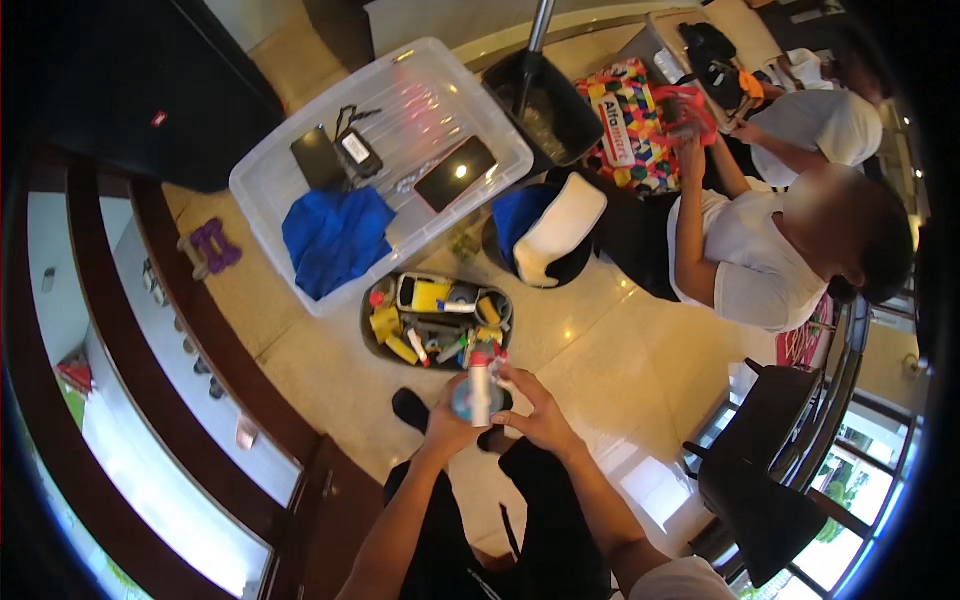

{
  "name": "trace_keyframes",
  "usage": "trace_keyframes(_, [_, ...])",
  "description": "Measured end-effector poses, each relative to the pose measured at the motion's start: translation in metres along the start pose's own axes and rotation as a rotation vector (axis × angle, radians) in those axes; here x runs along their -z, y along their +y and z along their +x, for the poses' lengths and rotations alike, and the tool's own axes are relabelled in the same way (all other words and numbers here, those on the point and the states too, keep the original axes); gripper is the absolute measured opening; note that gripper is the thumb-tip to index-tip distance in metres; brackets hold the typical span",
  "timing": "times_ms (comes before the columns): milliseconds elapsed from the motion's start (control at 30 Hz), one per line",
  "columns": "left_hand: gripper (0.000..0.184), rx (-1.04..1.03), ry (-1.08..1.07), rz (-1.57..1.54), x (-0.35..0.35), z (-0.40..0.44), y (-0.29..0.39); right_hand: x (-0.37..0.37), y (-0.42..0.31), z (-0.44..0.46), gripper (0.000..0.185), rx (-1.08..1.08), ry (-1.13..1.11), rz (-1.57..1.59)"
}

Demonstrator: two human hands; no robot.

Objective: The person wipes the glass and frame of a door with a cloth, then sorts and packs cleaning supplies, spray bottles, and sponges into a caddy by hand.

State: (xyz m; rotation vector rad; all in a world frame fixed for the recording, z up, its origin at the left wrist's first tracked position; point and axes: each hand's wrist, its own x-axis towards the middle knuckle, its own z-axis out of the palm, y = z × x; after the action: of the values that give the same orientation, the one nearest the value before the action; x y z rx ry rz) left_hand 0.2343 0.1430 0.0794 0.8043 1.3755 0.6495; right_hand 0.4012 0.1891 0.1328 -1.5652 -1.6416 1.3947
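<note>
Between my two hands, above the floor, is a blurred white tube with a red top (pixel 480 388). A pale blue rounded part (pixel 462 402) shows beside it; I cannot tell whether they are one piece. My left hand (pixel 447 428) is closed around the blue side. My right hand (pixel 540 412) curves in from the right, its fingers at the red top and its thumb lower down. Just beyond my hands sits a grey caddy (pixel 372 335) holding markers, a yellow block (pixel 430 296) and other small supplies.
A clear plastic bin (pixel 262 165) holds a blue cloth (pixel 340 240), a tablet-like device (pixel 456 174) and dark cases. A black bin (pixel 575 130) and colourful bag (pixel 640 85) stand behind. A co-worker (pixel 740 240) holds something red. Chairs (pixel 760 470) stand right; purple dumbbells (pixel 216 246) left.
</note>
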Motion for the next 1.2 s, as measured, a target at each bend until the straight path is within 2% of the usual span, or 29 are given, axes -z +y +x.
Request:
trace_keyframes(67, [0.083,-0.132,0.125,0.045,0.026,0.010,-0.028,0.006,0.053,0.030,0.080,-0.004,-0.005,-0.083])
trace_keyframes(100, [0.083,-0.016,0.163,0.006,0.037,0.017,-0.045,0.011,0.079,0.050,0.080,0.015,0.011,-0.097])
trace_keyframes(167, [0.081,-0.111,0.240,0.020,0.057,0.038,-0.070,0.024,0.124,0.098,0.095,-0.059,0.150,-0.717])
trace_keyframes(200, [0.080,-0.037,0.298,0.188,0.068,0.054,-0.093,0.027,0.136,0.116,0.095,-0.050,0.168,-0.724])
trace_keyframes(267, [0.073,-0.144,0.377,0.136,0.080,0.074,-0.115,0.023,0.162,0.143,0.099,-0.151,0.090,-1.140])
trace_keyframes(367, [0.067,-0.225,0.375,0.054,0.092,0.095,-0.096,0.014,0.226,0.174,0.091,-0.235,0.128,-1.049])
trace_keyframes(400, [0.070,-0.360,0.376,0.103,0.099,0.111,-0.107,0.008,0.234,0.178,0.084,-0.175,0.208,-1.185])
trace_keyframes(433, [0.070,-0.389,0.371,0.105,0.103,0.122,-0.115,0.009,0.241,0.180,0.084,-0.168,0.238,-1.184])
trace_keyframes(500, [0.071,-0.609,0.356,0.189,0.108,0.136,-0.099,0.015,0.228,0.177,0.077,-0.281,0.083,-0.994])
trace_keyframes(533, [0.071,-0.632,0.357,0.192,0.109,0.143,-0.100,0.014,0.240,0.177,0.072,-0.164,0.148,-1.099])
trace_keyframes(600, [0.073,-0.708,0.394,0.265,0.113,0.150,-0.099,0.012,0.246,0.176,0.071,-0.141,0.160,-1.103])
trace_keyframes(700, [0.077,-0.775,0.374,0.281,0.114,0.149,-0.084,0.006,0.244,0.172,0.067,-0.136,0.184,-1.110])
trace_keyframes(767, [0.077,-0.724,0.356,0.197,0.111,0.144,-0.080,0.000,0.240,0.168,0.065,0.099,0.326,-1.359])
trace_keyframes(800, [0.078,-0.661,0.337,0.099,0.109,0.141,-0.078,-0.004,0.235,0.165,0.065,0.105,0.332,-1.360])
trace_keyframes(867, [0.078,-0.671,0.346,0.118,0.110,0.137,-0.074,-0.013,0.226,0.164,0.051,0.256,0.419,-1.058])
trace_keyframes(900, [0.078,-0.671,0.349,0.142,0.109,0.138,-0.074,-0.010,0.231,0.169,0.051,0.264,0.422,-1.065])
trace_keyframes(967, [0.078,-0.745,0.405,0.226,0.111,0.139,-0.076,-0.007,0.243,0.186,0.032,0.121,0.216,-1.102])
trace_keyframes(1000, [0.078,-0.801,0.457,0.306,0.110,0.141,-0.078,-0.006,0.245,0.192,0.025,0.248,0.331,-1.074])
trace_keyframes(1167, [0.073,-0.901,0.503,0.419,0.103,0.131,-0.071,-0.009,0.236,0.229,0.023,0.210,0.369,-1.086])
trace_keyframes(1200, [0.073,-0.888,0.510,0.416,0.103,0.128,-0.071,-0.010,0.230,0.234,0.031,0.103,0.303,-1.036])
